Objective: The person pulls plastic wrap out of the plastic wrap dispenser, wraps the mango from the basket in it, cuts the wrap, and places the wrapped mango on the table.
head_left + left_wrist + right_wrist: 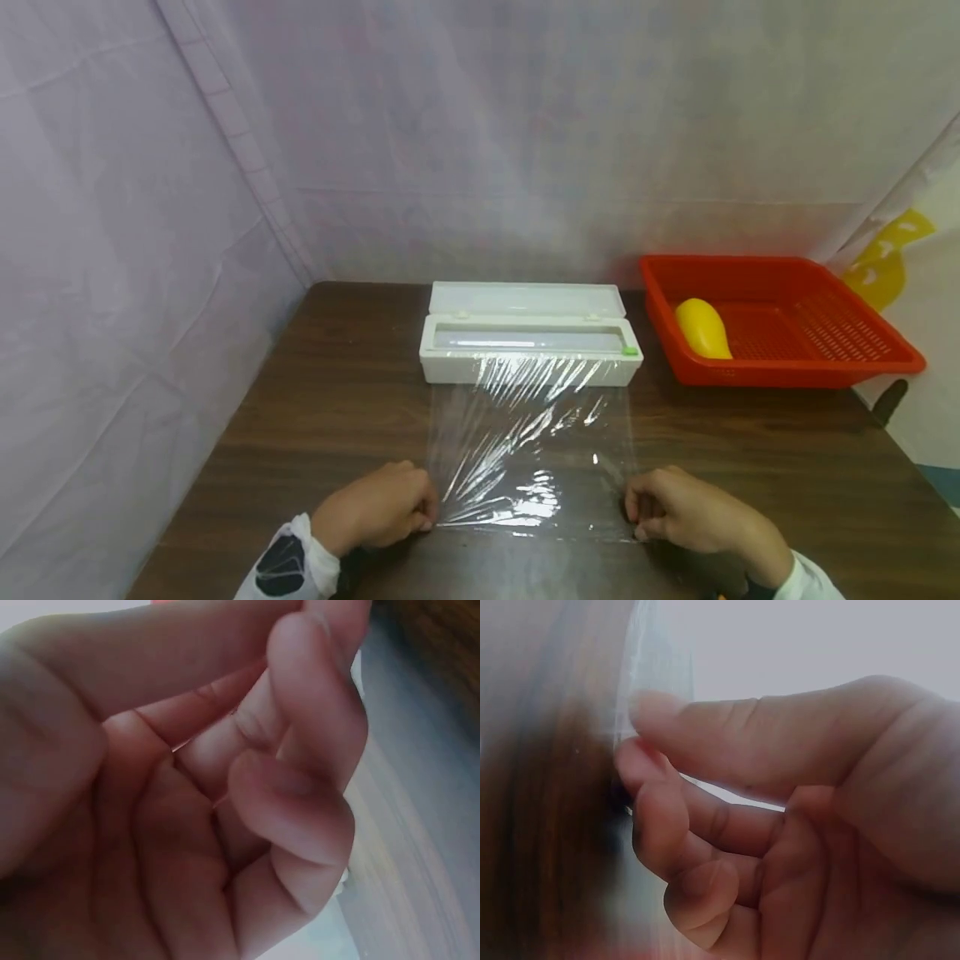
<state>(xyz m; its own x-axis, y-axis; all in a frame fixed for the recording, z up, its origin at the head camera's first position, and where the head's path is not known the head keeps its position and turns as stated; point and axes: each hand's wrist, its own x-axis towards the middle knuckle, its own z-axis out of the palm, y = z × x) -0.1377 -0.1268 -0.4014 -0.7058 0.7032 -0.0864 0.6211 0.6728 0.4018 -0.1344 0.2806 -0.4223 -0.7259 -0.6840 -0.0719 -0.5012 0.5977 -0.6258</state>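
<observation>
A sheet of clear plastic wrap (525, 450) stretches toward me from a white wrap dispenser box (528, 371), whose lid (525, 298) stands raised at the back. My left hand (386, 504) pinches the sheet's near left corner; in the left wrist view its fingers (315, 697) are curled, and the fingertips' grip is partly hidden. At the near right corner my right hand (690, 512) pinches the film between thumb and index finger, as the right wrist view shows with the thumb (727, 727) on top. Inside the box lies the wrap roll (517, 340). A small green piece (630, 351) sits at the box's right end.
A red plastic basket (810, 367) stands at the back right, with a yellow, rounded object (702, 329) in it. White cloth (525, 142) hangs behind and to the left of the dark wooden table (322, 400).
</observation>
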